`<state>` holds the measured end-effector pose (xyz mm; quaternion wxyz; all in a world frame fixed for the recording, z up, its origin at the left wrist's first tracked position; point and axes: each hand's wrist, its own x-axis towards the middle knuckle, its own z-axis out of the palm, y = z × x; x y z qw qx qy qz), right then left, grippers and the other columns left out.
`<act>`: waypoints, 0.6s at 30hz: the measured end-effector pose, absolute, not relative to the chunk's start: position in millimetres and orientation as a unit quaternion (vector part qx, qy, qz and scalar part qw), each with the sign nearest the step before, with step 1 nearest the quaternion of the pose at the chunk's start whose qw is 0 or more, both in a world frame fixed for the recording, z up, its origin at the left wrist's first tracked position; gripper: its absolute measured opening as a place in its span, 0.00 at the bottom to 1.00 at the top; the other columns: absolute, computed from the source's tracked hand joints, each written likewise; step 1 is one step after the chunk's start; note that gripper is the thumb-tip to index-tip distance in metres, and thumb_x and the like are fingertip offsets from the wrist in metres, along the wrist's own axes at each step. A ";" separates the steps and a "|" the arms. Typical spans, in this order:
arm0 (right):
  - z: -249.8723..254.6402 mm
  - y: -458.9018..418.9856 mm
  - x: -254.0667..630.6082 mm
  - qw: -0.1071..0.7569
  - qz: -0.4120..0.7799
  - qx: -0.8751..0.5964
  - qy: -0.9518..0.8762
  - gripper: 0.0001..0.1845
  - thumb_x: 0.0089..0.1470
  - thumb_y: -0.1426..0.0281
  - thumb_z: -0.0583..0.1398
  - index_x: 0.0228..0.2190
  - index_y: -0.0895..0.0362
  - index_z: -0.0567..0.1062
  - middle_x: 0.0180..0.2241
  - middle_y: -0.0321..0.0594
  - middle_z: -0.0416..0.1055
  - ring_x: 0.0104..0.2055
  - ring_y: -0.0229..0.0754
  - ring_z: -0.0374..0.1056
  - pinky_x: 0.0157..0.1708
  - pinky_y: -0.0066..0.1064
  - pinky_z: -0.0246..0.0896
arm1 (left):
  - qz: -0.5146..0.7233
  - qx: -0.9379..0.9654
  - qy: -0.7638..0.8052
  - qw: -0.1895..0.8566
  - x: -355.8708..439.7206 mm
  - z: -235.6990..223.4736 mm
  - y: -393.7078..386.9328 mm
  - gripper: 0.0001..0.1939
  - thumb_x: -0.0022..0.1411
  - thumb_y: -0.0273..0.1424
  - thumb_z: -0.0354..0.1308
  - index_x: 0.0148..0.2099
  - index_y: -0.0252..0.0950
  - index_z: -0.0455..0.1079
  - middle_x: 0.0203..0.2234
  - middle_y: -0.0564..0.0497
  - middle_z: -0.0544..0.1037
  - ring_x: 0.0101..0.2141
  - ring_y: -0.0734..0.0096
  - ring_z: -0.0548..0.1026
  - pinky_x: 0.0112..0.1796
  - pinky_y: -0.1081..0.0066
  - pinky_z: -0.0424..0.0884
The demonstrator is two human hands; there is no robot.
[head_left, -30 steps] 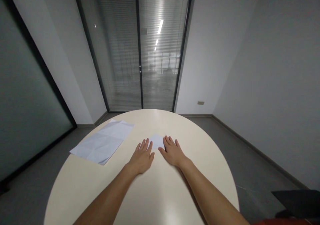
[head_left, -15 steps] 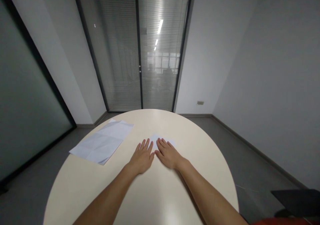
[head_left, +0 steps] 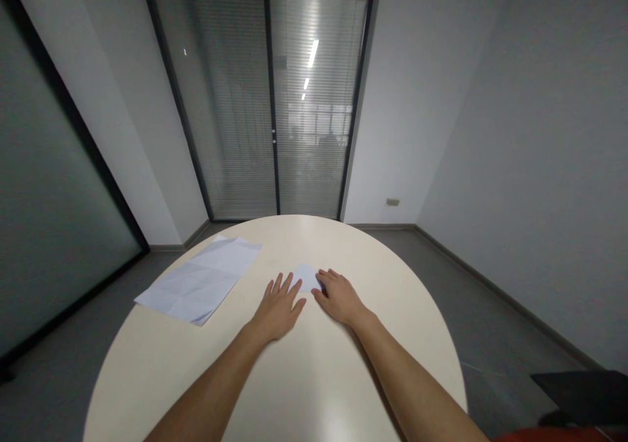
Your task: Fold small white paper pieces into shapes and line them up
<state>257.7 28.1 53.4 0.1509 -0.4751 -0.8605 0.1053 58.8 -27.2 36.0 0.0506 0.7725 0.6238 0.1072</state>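
A small piece of folded white paper lies on the round cream table, partly hidden under my hands. Palm down, my left hand is open with its fingers spread, the fingertips on the paper's left part. My right hand is at the paper's right side, fingers slightly bent and the thumb apart from the index finger. Its fingertips touch or hover over the paper's right part; I cannot tell which. Nothing is visibly gripped in either hand.
Larger creased white sheets lie at the table's left side, slightly overhanging its edge. Beyond the table stand a glass door with blinds and grey walls. A dark flat object and something red show at the lower right.
My right hand has shifted right and its fingers have bent more, uncovering the paper's middle. My left hand has stayed nearly in place, its thumb a little farther out.
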 end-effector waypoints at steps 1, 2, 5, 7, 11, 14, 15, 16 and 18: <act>54.8 27.9 257.2 0.163 0.099 -0.464 -0.865 0.25 0.64 0.61 0.54 0.57 0.58 0.72 0.61 0.51 0.67 0.65 0.54 0.59 0.64 0.44 0.50 | 0.116 0.773 0.623 0.043 58.6 36.0 -26.3 0.30 0.74 0.45 0.41 0.70 0.37 0.58 0.70 0.40 0.55 0.71 0.47 0.46 0.66 0.46 0.48; 55.9 27.6 256.8 0.175 0.095 -0.453 -0.869 0.23 0.63 0.62 0.55 0.55 0.58 0.74 0.58 0.50 0.70 0.61 0.52 0.63 0.62 0.41 0.53 | 0.126 0.773 0.621 0.034 58.3 36.0 -25.3 0.30 0.73 0.45 0.41 0.69 0.36 0.61 0.70 0.40 0.57 0.71 0.47 0.46 0.66 0.47 0.49; 57.9 27.5 255.9 0.199 0.098 -0.433 -0.874 0.20 0.61 0.64 0.57 0.51 0.59 0.76 0.50 0.49 0.76 0.54 0.49 0.68 0.58 0.37 0.57 | 0.143 0.770 0.621 0.009 57.2 35.6 -22.1 0.28 0.73 0.43 0.42 0.66 0.33 0.65 0.67 0.40 0.62 0.69 0.50 0.51 0.65 0.52 0.53; 57.9 28.1 255.5 0.203 0.112 -0.423 -0.876 0.21 0.60 0.64 0.58 0.51 0.60 0.77 0.48 0.49 0.77 0.53 0.49 0.68 0.56 0.36 0.58 | 0.143 0.767 0.625 -0.002 56.5 35.0 -20.5 0.27 0.73 0.42 0.42 0.65 0.32 0.66 0.66 0.40 0.64 0.67 0.50 0.57 0.64 0.54 0.56; 56.6 29.5 254.8 0.202 0.163 -0.387 -0.885 0.19 0.62 0.64 0.56 0.51 0.58 0.78 0.45 0.46 0.78 0.49 0.47 0.70 0.53 0.35 0.60 | 0.145 0.764 0.629 -0.016 54.8 33.5 -19.0 0.26 0.72 0.40 0.45 0.64 0.32 0.66 0.65 0.39 0.66 0.63 0.52 0.62 0.62 0.54 0.60; 55.8 29.4 254.4 0.213 0.186 -0.366 -0.886 0.19 0.63 0.66 0.55 0.50 0.57 0.79 0.48 0.45 0.78 0.50 0.47 0.71 0.53 0.34 0.61 | 0.147 0.755 0.639 -0.019 53.3 33.0 -18.1 0.26 0.71 0.39 0.47 0.65 0.33 0.66 0.65 0.38 0.65 0.63 0.52 0.63 0.61 0.54 0.61; 55.6 29.1 254.4 0.215 0.190 -0.363 -0.887 0.19 0.63 0.67 0.54 0.50 0.57 0.79 0.49 0.45 0.78 0.51 0.46 0.70 0.54 0.34 0.61 | 0.148 0.751 0.643 -0.020 52.9 33.0 -17.8 0.26 0.71 0.39 0.48 0.65 0.33 0.66 0.65 0.38 0.65 0.62 0.51 0.63 0.60 0.54 0.61; 55.4 28.7 254.3 0.214 0.193 -0.362 -0.887 0.19 0.63 0.67 0.54 0.50 0.57 0.79 0.49 0.44 0.78 0.52 0.46 0.70 0.54 0.34 0.61 | 0.151 0.747 0.647 -0.020 52.5 33.2 -17.5 0.25 0.71 0.38 0.48 0.65 0.33 0.66 0.65 0.38 0.65 0.62 0.51 0.63 0.60 0.54 0.62; 54.8 27.8 254.3 0.209 0.192 -0.361 -0.888 0.20 0.62 0.67 0.55 0.51 0.56 0.79 0.50 0.44 0.78 0.53 0.47 0.70 0.56 0.35 0.60 | 0.162 0.740 0.652 -0.018 52.0 33.8 -16.9 0.24 0.70 0.38 0.48 0.63 0.34 0.67 0.64 0.38 0.66 0.61 0.51 0.64 0.59 0.55 0.63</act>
